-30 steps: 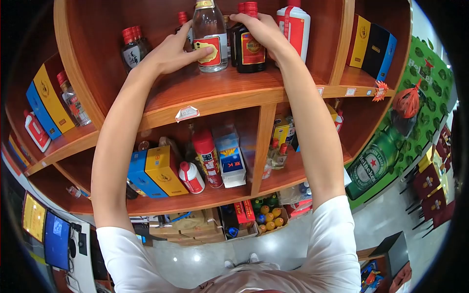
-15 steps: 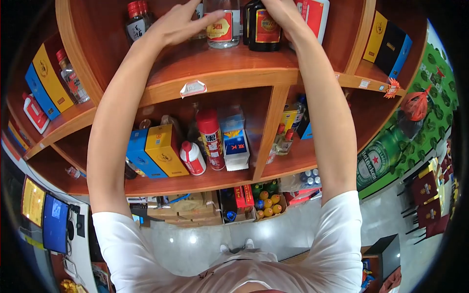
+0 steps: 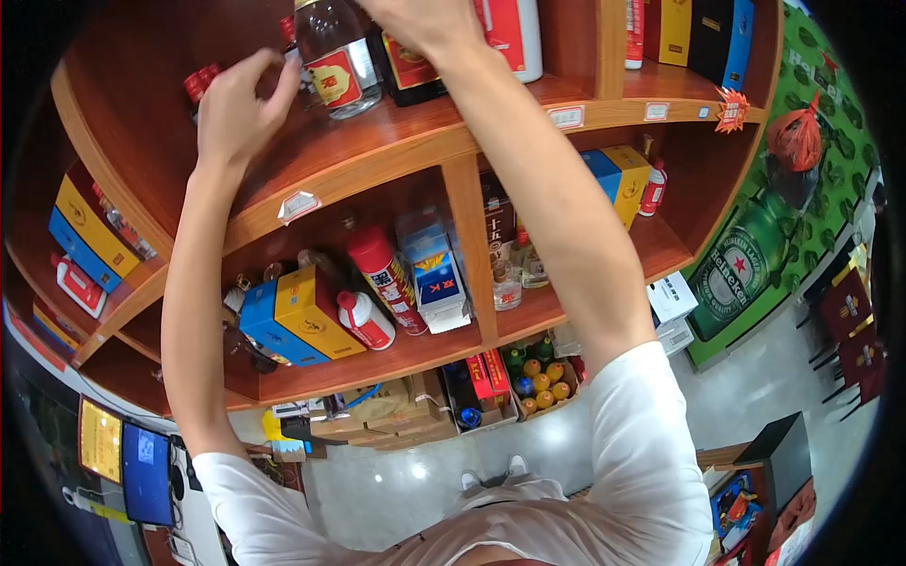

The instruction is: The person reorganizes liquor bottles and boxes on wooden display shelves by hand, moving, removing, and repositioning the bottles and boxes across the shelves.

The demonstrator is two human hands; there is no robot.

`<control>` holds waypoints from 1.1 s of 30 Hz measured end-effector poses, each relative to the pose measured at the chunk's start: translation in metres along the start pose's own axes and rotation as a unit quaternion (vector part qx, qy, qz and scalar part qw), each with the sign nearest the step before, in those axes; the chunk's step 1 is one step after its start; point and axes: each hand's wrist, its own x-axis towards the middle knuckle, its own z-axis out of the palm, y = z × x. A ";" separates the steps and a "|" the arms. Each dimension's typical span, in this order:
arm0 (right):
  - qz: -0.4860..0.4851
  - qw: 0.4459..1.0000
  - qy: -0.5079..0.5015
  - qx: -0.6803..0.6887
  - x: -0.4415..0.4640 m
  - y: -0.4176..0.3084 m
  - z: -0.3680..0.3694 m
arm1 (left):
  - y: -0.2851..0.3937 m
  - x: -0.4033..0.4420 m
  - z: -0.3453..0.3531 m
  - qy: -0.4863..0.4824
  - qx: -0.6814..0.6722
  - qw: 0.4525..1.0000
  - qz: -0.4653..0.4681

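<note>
My left hand [image 3: 243,106] is over the upper shelf, thumb and fingers apart, with nothing between them. It is left of a clear glass bottle [image 3: 336,80] with a red and yellow label, and red-capped bottles [image 3: 199,83] are partly behind it. At the top edge, my right hand [image 3: 425,24] is over a dark bottle [image 3: 412,75] with a red label; its fingers are cut off or hidden, so its grip does not show. Right of that hand is a white bottle [image 3: 514,38] with a red label.
The wooden shelf edge [image 3: 377,162] runs below both hands. The lower compartment holds a blue and yellow box [image 3: 316,311], a red spray can [image 3: 385,278] and a blue carton [image 3: 436,283]. An upright divider [image 3: 467,245] stands beside them.
My left hand has moved left and down, away from the clear bottle. My right hand has shifted left over the dark bottle. The view has turned and tilted.
</note>
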 end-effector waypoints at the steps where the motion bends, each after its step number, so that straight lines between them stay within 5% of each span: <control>1: -0.015 1.000 0.006 0.015 0.001 -0.002 -0.002 | 0.010 -0.008 -0.009 -0.009 0.012 1.000 0.014; 3: -0.100 0.993 0.065 0.027 0.002 0.002 0.003 | 0.038 -0.023 -0.033 -0.080 0.003 0.996 -0.046; 10: -0.320 0.923 0.209 0.057 0.002 -0.023 -0.008 | 0.078 -0.091 -0.072 -0.051 -0.023 0.987 -0.149; 14: -0.302 0.944 0.110 0.068 -0.015 -0.024 -0.007 | 0.080 -0.126 -0.048 0.048 0.045 0.993 -0.097; 18: -0.347 0.932 0.109 0.014 -0.070 -0.029 -0.019 | 0.083 -0.131 -0.023 0.151 0.045 0.979 -0.133; 21: -0.315 0.948 0.015 -0.043 -0.119 -0.023 -0.041 | 0.080 -0.134 -0.016 0.176 0.045 0.973 -0.142; 33: -0.273 0.953 0.104 -0.076 -0.147 -0.008 -0.024 | 0.075 -0.138 -0.009 0.212 0.037 0.962 -0.167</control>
